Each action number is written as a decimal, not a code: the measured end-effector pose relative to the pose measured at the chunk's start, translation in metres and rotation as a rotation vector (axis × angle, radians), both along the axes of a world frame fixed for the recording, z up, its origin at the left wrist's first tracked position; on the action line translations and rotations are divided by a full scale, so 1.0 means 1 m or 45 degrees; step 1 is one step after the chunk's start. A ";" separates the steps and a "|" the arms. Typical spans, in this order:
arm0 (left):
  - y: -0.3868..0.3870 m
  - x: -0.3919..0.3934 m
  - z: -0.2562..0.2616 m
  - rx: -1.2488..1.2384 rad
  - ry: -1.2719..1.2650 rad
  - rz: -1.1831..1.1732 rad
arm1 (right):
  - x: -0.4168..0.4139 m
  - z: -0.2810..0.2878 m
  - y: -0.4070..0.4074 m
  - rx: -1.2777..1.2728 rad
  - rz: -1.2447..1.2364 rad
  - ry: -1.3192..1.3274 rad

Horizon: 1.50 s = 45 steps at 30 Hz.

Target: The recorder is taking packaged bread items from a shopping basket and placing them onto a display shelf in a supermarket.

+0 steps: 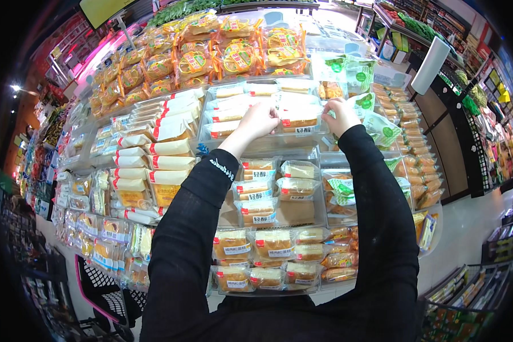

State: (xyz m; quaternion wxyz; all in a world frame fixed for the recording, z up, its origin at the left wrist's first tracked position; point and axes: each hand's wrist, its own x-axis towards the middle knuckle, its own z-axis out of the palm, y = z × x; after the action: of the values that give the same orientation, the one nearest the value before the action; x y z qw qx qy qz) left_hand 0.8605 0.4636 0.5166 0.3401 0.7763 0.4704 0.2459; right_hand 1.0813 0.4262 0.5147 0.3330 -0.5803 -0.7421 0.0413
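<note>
A wrapped bread loaf (300, 121) with a red label corner lies at the front of the upper clear bin, between my two hands. My left hand (260, 122) has its fingertips pinched at the left end of the clear wrapper. At the right end, the thumb and fingers of my right hand (341, 117) close on the wrapper; the exact grip is partly hidden. More wrapped loaves (226, 129) sit in rows to the left and behind. Below my hands, a lower bin holds smaller stacks of wrapped bread (255, 197) and a bare brown cardboard base (296, 213).
Red-and-white bread packs (171, 161) fill the bins at left. Orange-wrapped buns (239, 55) are heaped behind. Green-and-white bags (374, 122) crowd my right forearm. Clear dividers (319, 192) separate the compartments. A black shopping cart (100, 284) with pink trim stands at lower left.
</note>
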 end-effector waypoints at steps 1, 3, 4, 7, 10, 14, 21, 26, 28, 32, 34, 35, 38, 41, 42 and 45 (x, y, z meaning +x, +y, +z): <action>0.001 0.000 0.001 -0.023 0.005 -0.006 | 0.001 0.000 0.001 0.001 0.002 0.000; 0.003 0.000 0.004 -0.045 0.009 -0.009 | 0.001 0.002 0.002 -0.023 -0.003 -0.173; 0.004 0.002 0.006 -0.063 0.022 -0.004 | 0.001 0.004 0.003 -0.023 -0.001 -0.173; 0.009 0.002 0.013 -0.104 0.013 -0.007 | 0.002 0.009 0.006 -0.166 -0.026 -0.278; 0.009 0.002 0.013 -0.129 -0.001 -0.019 | 0.001 0.008 0.009 -0.018 -0.005 -0.185; 0.010 -0.002 0.000 -0.099 0.029 0.011 | -0.008 0.009 0.009 -0.034 0.000 -0.326; 0.001 -0.001 0.004 -0.071 0.026 0.035 | -0.015 0.025 -0.002 -0.115 -0.097 -0.623; -0.015 -0.014 0.022 0.125 0.028 0.066 | -0.024 0.033 -0.020 0.078 -0.137 -0.729; -0.026 -0.022 0.039 0.299 0.043 0.106 | -0.029 0.048 -0.031 0.265 -0.141 -0.721; -0.072 -0.051 0.086 0.456 -0.092 0.073 | -0.049 0.091 -0.071 0.504 0.011 -0.472; -0.111 -0.070 0.108 0.490 -0.158 0.089 | -0.069 0.109 -0.102 0.555 0.147 -0.353; -0.130 -0.076 0.115 0.493 -0.182 0.081 | -0.077 0.113 -0.117 0.548 0.211 -0.304; -0.189 -0.109 0.127 0.511 -0.175 0.109 | -0.112 0.112 -0.164 0.514 0.325 -0.163; -0.247 -0.151 0.115 0.589 -0.138 0.157 | -0.156 0.098 -0.209 0.471 0.476 -0.033; -0.267 -0.165 0.111 0.681 -0.135 0.157 | -0.170 0.092 -0.226 0.451 0.503 0.013; -0.318 -0.205 0.095 0.740 -0.120 0.228 | -0.204 0.073 -0.269 0.377 0.642 0.043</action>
State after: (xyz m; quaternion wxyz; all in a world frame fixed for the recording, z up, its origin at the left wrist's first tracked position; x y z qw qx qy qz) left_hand 0.6553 0.1455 0.6119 0.1023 0.7841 0.4307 0.4350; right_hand 0.8776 0.1574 0.5876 0.4055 -0.3218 -0.8552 0.0237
